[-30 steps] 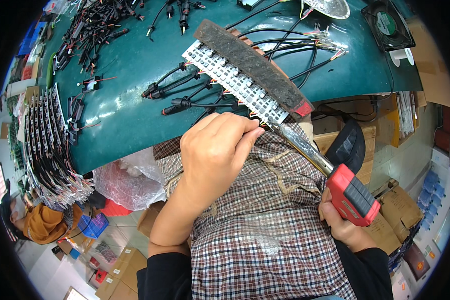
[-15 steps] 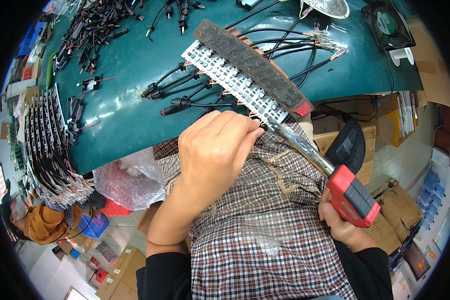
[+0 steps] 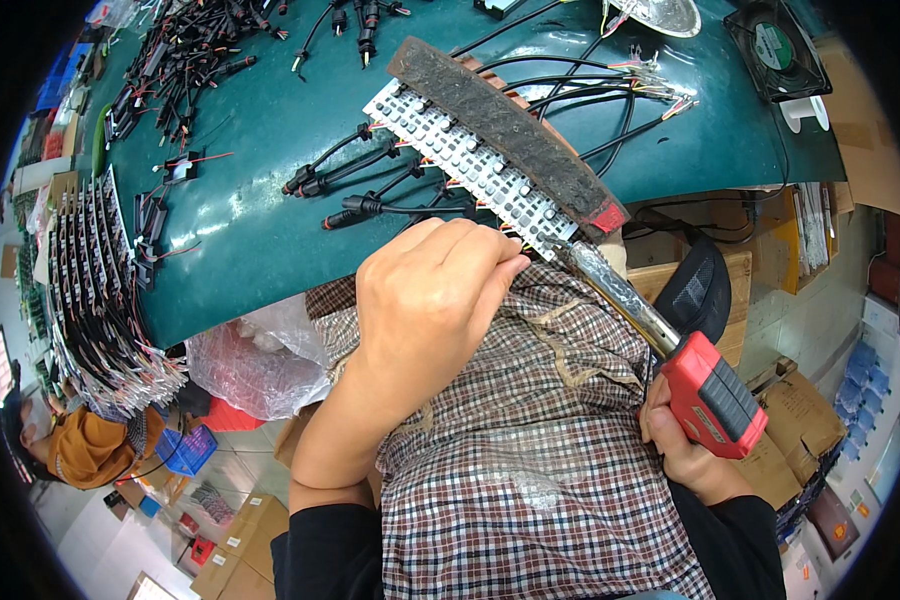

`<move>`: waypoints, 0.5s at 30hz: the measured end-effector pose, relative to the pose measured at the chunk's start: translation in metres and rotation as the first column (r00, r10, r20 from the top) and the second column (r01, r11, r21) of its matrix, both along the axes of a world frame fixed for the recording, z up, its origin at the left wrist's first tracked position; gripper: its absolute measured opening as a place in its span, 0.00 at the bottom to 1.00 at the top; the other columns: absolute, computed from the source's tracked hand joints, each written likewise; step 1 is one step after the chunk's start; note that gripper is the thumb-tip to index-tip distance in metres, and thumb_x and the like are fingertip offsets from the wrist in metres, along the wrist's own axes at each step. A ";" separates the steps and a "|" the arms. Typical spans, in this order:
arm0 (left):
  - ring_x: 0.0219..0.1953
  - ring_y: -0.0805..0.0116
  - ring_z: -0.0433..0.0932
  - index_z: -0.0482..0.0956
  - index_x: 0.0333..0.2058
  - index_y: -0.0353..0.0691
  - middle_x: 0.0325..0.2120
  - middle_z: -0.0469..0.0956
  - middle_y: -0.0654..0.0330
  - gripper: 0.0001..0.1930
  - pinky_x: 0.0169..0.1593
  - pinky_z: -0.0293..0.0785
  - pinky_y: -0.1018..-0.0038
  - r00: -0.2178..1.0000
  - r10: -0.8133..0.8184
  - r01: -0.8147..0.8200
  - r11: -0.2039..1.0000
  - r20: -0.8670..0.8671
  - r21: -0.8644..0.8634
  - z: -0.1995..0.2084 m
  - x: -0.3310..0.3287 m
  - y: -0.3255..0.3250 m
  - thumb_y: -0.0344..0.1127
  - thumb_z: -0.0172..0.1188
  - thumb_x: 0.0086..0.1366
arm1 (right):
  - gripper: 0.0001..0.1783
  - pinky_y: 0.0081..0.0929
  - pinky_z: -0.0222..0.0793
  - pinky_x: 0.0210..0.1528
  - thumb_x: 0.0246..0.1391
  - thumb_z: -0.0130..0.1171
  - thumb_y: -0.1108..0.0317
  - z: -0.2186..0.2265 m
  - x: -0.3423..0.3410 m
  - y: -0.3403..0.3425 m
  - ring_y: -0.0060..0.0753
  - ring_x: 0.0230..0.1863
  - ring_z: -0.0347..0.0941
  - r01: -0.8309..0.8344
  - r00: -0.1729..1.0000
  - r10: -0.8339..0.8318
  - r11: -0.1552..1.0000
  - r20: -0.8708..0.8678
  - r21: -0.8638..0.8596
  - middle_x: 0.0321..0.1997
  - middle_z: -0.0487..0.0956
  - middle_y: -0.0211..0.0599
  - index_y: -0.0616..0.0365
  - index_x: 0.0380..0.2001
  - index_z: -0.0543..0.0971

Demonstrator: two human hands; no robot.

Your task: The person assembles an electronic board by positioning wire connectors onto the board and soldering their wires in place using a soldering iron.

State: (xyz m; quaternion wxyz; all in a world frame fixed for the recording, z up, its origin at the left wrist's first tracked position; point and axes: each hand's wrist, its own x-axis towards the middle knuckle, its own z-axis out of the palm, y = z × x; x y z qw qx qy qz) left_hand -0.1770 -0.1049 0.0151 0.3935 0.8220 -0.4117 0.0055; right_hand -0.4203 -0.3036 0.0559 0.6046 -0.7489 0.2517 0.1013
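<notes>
A red-handled soldering iron (image 3: 712, 392) is gripped, lower right, by the right hand (image 3: 686, 464).
At centre, the left hand (image 3: 425, 295) is pinched at the fingertips, what is held unclear; beyond, upper centre, a white circuit board (image 3: 467, 161) is overlaid by a dark bar (image 3: 503, 135).

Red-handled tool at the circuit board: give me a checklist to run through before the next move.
1. Tool in hand: ok. The right hand grips the red-handled tool by its handle.
2. Weight in place: ok. The dark bar lies along the far side of the white circuit board.
3. Wire pinched: cannot tell. The left hand has thumb and forefinger together at thin wires, but the pinch itself is hidden.
4. Fingertips well clear of the tool's tip: not ok. They sit close beside it.
5. Tip hot: cannot tell. Nothing visible shows its heat.
</notes>
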 end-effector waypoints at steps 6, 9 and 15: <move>0.25 0.69 0.81 0.84 0.31 0.35 0.25 0.84 0.59 0.07 0.30 0.74 0.76 0.985 0.024 -0.022 1.000 -0.171 0.009 0.001 0.001 0.001 0.26 0.74 0.55 | 0.12 0.30 0.72 0.38 0.59 0.64 0.74 -0.001 -0.002 0.000 0.31 0.34 0.76 -0.008 1.000 0.009 1.000 -0.005 0.024 0.34 0.80 0.35 0.63 0.45 0.80; 0.26 0.75 0.81 0.84 0.33 0.33 0.26 0.84 0.60 0.06 0.32 0.76 0.80 0.926 0.066 -0.070 0.998 -0.372 0.002 0.000 -0.001 0.001 0.26 0.73 0.59 | 0.11 0.30 0.70 0.37 0.59 0.64 0.74 -0.003 -0.004 0.001 0.29 0.33 0.75 0.065 0.998 -0.065 0.994 0.001 0.093 0.33 0.79 0.34 0.63 0.46 0.80; 0.29 0.78 0.82 0.84 0.36 0.30 0.27 0.85 0.60 0.07 0.34 0.77 0.82 0.779 0.170 -0.236 0.971 -0.603 -0.031 -0.005 -0.019 -0.002 0.27 0.72 0.62 | 0.10 0.30 0.73 0.39 0.57 0.64 0.76 0.000 -0.007 0.002 0.31 0.35 0.79 0.111 0.993 -0.108 0.991 -0.049 0.071 0.35 0.82 0.35 0.63 0.43 0.81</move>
